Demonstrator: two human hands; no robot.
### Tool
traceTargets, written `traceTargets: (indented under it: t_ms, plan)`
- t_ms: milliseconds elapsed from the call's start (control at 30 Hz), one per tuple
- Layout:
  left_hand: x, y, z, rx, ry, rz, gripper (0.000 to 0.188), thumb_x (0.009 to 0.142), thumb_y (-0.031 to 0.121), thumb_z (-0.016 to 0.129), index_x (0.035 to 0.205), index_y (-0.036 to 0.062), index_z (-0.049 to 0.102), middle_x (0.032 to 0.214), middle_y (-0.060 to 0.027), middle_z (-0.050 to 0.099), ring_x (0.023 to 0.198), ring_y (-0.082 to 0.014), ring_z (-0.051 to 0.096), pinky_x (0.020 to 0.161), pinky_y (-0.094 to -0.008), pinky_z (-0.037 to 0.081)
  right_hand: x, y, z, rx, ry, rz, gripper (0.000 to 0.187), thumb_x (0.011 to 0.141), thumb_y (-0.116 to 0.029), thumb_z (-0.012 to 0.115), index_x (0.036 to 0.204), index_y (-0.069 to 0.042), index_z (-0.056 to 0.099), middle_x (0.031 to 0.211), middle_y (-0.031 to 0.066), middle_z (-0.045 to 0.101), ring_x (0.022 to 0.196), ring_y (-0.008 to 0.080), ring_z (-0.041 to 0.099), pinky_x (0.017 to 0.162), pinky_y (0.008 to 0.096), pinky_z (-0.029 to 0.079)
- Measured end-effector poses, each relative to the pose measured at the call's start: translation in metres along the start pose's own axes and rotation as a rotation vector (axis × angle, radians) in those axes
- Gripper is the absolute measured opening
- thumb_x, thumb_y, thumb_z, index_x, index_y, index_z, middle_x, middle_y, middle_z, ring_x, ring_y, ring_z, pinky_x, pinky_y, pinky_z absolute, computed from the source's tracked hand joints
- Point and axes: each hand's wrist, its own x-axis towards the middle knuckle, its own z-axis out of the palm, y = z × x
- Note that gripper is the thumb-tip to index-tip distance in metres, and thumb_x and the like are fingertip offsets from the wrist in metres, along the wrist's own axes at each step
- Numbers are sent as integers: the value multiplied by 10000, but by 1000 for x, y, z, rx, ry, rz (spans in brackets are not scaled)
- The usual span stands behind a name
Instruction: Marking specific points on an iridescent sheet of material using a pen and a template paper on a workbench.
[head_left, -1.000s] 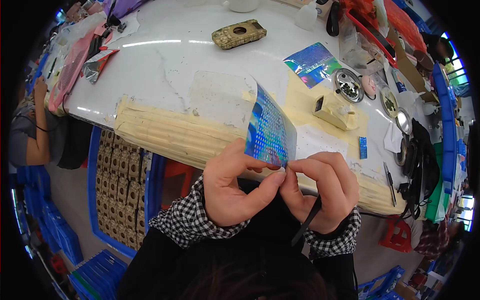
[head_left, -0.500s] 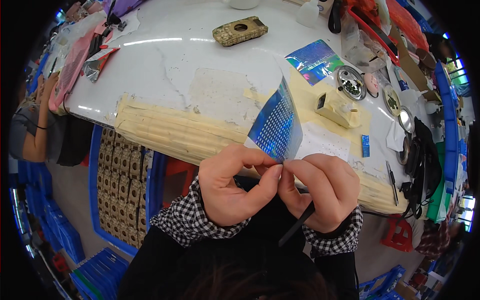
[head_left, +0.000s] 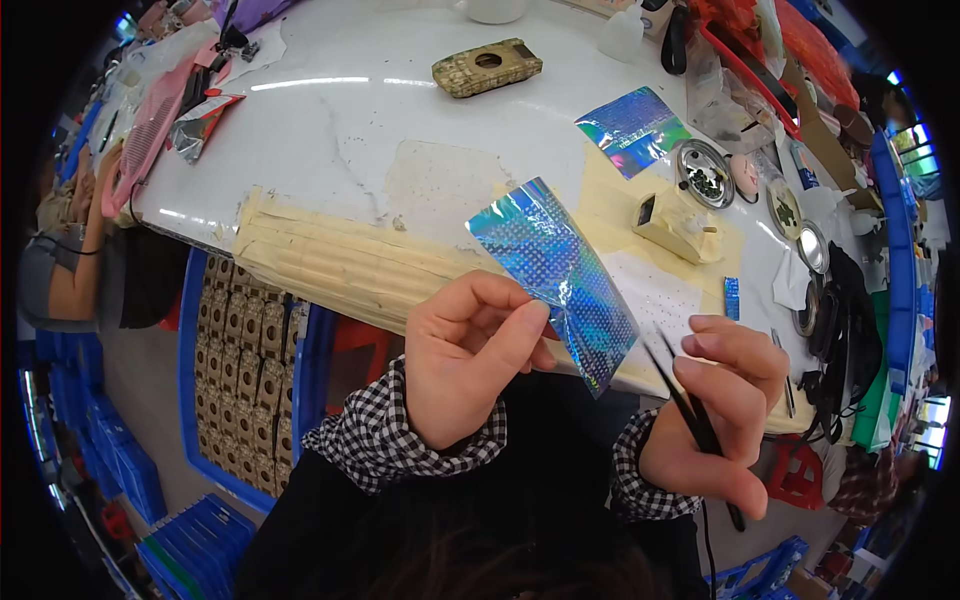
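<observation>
My left hand point(head_left: 462, 350) pinches a shiny blue holographic sticker sheet point(head_left: 560, 265) by its left edge, between thumb and fingers. The sheet is tilted over the table's front edge and covered in rows of small marks. Black tweezers point(head_left: 704, 430) lie in my right hand point(head_left: 738, 390), their two tips apart and pointing at the sheet's lower right corner. Whether anything tiny sits at the tips cannot be made out. A camouflage-coloured model vehicle hull point(head_left: 487, 68) with a round hole in its top rests at the far side of the table.
Another holographic sheet point(head_left: 630, 130) lies at the right, near a round metal dish point(head_left: 705, 174) of small dark bits and a tape-covered box point(head_left: 670, 226). A pen point(head_left: 789, 385) is farther right. Below left stands a blue crate point(head_left: 190, 400) of similar hulls. A person's arm point(head_left: 90, 235) shows at the left.
My right hand has drawn away from my left, to the right, and the tweezers have swung round to point forward. The sheet has turned and now leans toward the right, held by my left hand alone.
</observation>
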Motion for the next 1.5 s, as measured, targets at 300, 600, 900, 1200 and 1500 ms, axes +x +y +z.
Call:
traceTargets:
  t_ms: [300, 600, 900, 1200, 1500]
  plan:
    - [0, -5, 2, -176, -7, -79, 74, 887, 45, 544, 939, -5, 528, 795, -105, 642, 715, -161, 658, 597, -242, 545, -7, -15, -15, 174, -222, 254, 609, 871, -524, 410, 854, 37, 646, 680, 124, 618, 610, 242, 614, 544, 305, 511]
    - [-1, -11, 4, -270, 1, -91, 63, 883, 35, 543, 934, 0, 536, 845, -122, 646, 746, -184, 664, 635, -275, 569, -13, -17, -10, 234, -382, 446, 332, 710, -115, 744, 1005, 1, 648, 925, 150, 647, 895, 254, 622, 771, 324, 498]
    - [0, -11, 3, -294, -8, -109, 46, 881, 36, 546, 919, 10, 549, 837, -108, 644, 748, -176, 663, 645, -276, 570, -15, -12, -6, 259, -423, 435, 292, 729, -102, 719, 1000, -11, 660, 965, 129, 651, 921, 264, 615, 807, 341, 483]
    - [-1, -10, 3, -277, -1, -109, 53, 881, 43, 551, 924, 12, 548, 844, -109, 644, 747, -173, 661, 645, -276, 569, -15, -11, -5, 271, -425, 432, 281, 724, -83, 718, 992, -13, 665, 960, 123, 654, 920, 257, 618, 804, 333, 487]
    - [1, -11, 4, -297, 0, -103, 42, 885, 52, 549, 917, 25, 540, 839, -98, 644, 743, -162, 658, 637, -273, 568, -13, -12, -4, 153, -465, 295, 281, 718, -91, 715, 983, -13, 664, 948, 118, 653, 900, 257, 628, 819, 358, 511]
